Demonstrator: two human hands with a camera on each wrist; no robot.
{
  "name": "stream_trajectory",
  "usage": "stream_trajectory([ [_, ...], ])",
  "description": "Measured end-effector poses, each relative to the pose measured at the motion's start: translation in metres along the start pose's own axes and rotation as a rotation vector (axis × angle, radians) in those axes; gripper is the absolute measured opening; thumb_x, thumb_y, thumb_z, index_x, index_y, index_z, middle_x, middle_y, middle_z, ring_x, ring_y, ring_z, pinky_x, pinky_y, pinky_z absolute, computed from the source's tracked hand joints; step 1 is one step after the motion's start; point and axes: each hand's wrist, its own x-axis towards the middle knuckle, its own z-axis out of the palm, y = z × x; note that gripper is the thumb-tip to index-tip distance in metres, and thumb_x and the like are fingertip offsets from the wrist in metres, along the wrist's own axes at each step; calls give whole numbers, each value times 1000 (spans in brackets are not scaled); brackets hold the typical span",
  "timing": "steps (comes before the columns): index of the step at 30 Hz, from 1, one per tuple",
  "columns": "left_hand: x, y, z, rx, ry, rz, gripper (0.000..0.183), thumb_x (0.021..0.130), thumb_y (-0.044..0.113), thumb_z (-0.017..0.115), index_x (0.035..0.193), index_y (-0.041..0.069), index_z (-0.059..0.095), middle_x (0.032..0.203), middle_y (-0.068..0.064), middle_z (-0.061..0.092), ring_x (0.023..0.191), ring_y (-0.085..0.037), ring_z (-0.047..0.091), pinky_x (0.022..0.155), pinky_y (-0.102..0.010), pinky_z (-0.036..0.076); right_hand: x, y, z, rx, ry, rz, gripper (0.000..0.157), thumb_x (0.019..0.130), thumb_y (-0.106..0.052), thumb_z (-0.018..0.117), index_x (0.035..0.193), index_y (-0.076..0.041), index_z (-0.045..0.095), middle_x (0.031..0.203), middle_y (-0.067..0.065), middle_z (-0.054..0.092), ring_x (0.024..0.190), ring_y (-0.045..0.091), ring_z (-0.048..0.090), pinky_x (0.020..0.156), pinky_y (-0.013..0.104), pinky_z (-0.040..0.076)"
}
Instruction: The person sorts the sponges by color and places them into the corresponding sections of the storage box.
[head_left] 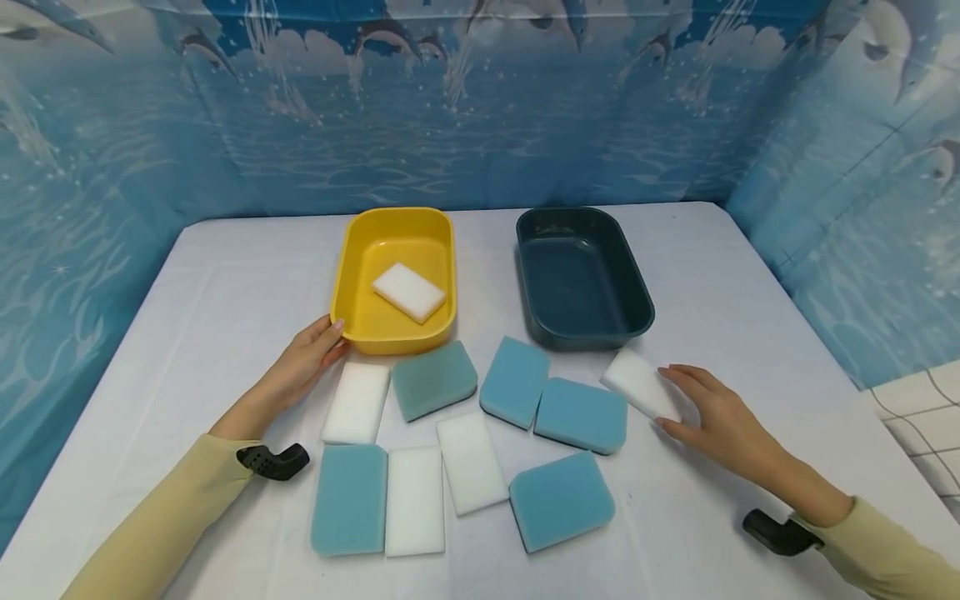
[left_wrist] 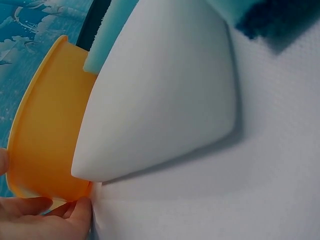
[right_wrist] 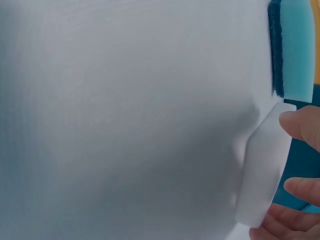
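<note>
My left hand point(head_left: 303, 364) holds the near left corner of a yellow basin point(head_left: 393, 343), thumb at the rim and fingers against the outside. Inside that basin lies a white sponge point(head_left: 408, 292). At the right, my right hand point(head_left: 716, 425) grips another white sponge point(head_left: 641, 383) between thumb and fingers. This sponge point(right_wrist: 265, 165) looks low on the cloth, close to the dark teal basin point(head_left: 585, 340); whether it is lifted I cannot tell.
Several blue sponges with dark undersides, one at the front left point(head_left: 349, 500), and white ones, such as a near one point(head_left: 415, 502), lie spread before the basins. A white cloth point(head_left: 247, 292) covers the table; a dolphin-printed curtain point(head_left: 465, 125) stands behind.
</note>
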Motion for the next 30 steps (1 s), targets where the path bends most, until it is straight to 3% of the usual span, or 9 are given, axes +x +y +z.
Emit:
stream_trajectory([
  [15,1,-1,-2,-3,-2,9,60,104,31,27,150,0,6,159,-14,9,147,-27,11,117,-40,20,0,-1,1,21,-65,47,67,69,-10,79,126,5,49,118,25,56,101,40,58,78,56,51],
  [30,0,1,-1,12,-2,11,61,103,33,28,150,1,4,159,-12,7,148,-26,10,117,-41,19,-3,-2,-4,7,-27,27,66,67,-9,80,125,4,51,116,22,58,102,39,58,80,54,50],
])
